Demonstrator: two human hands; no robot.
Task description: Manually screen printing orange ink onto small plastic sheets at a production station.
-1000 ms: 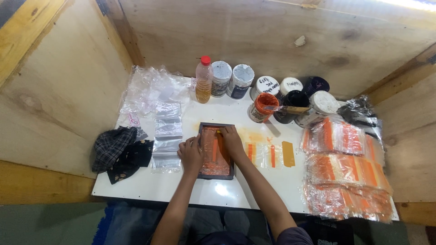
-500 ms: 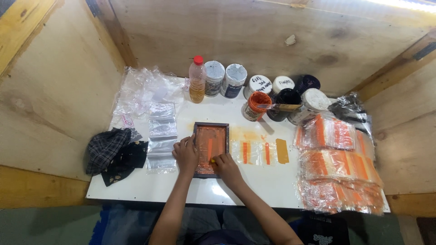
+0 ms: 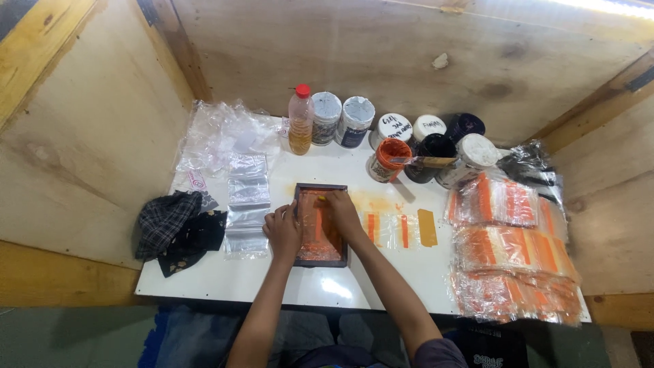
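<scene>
Two hands working the dark-framed screen (image 3: 320,225): left hand (image 3: 283,230) is lying flat-fingered, pinning its left edge, right hand (image 3: 340,210) is sitting curled on something small near its far end, frame's long axis running away from the person.

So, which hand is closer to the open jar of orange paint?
Right. The right hand is on the upper part of the dark frame, below-left of the orange paint jar; the left hand rests on the frame's left edge, farther away.
</scene>
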